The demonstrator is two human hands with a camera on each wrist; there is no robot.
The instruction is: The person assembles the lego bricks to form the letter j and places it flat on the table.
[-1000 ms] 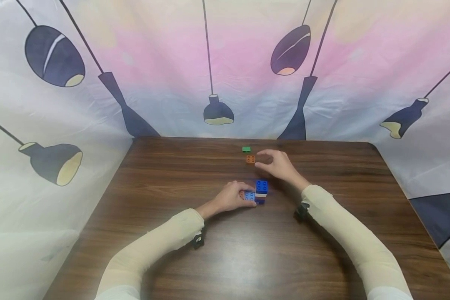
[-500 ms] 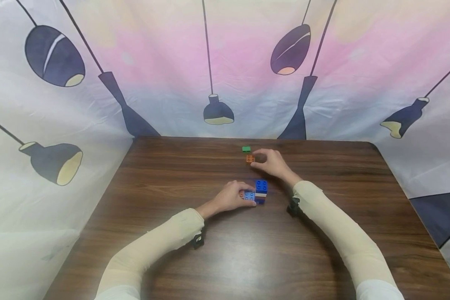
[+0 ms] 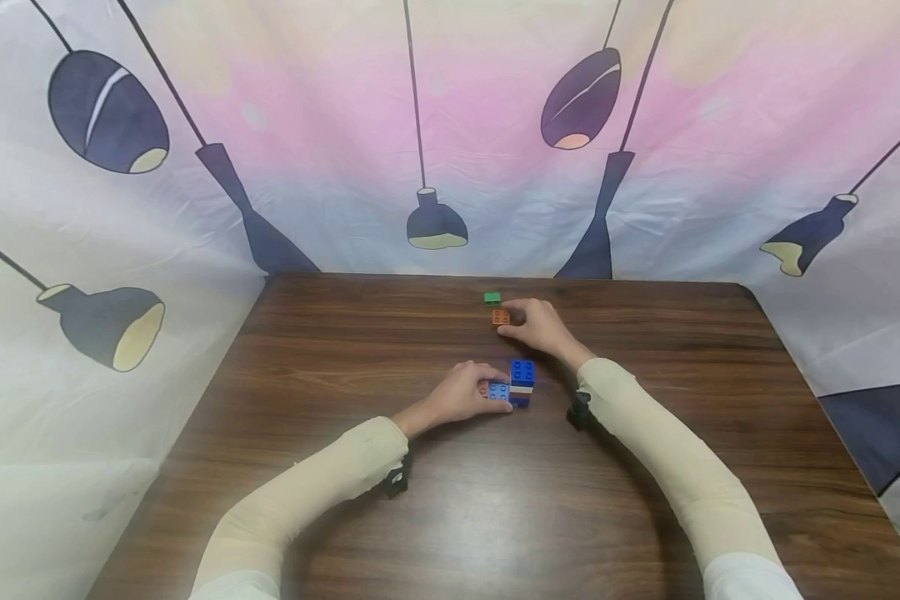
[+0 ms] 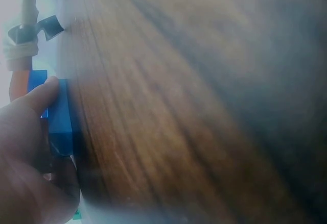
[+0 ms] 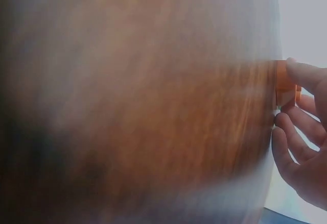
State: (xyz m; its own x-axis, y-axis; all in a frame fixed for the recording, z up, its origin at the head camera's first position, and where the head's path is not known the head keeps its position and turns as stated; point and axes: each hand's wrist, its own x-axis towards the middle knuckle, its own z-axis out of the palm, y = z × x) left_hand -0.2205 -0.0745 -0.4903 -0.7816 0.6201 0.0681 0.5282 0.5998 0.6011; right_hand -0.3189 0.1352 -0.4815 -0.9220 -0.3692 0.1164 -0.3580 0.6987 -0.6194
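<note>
My left hand [image 3: 459, 395] grips a joined group of toy building bricks low on the table, thumb at the near side and fingers at the far side. Light blue studs [image 3: 498, 392] show between them, with a bit of orange at the palm side. At the group's right end rises a stack [image 3: 522, 372], blue on top with a white layer and darker ones below. Farther back, my right hand [image 3: 542, 327] pinches a small orange brick [image 3: 501, 317] between thumb and fingers. The right wrist view shows the thumb against this orange brick [image 5: 285, 81].
Just behind the orange brick lies a green brick [image 3: 492, 297], near the back edge of the brown wooden table [image 3: 360, 333]. A cloth backdrop [image 3: 330, 167] printed with hanging lamps encloses the table at the back and sides.
My right hand has moved left to the orange brick, and its thumb and fingers have closed in on it. The left hand and its bricks have stayed put.
</note>
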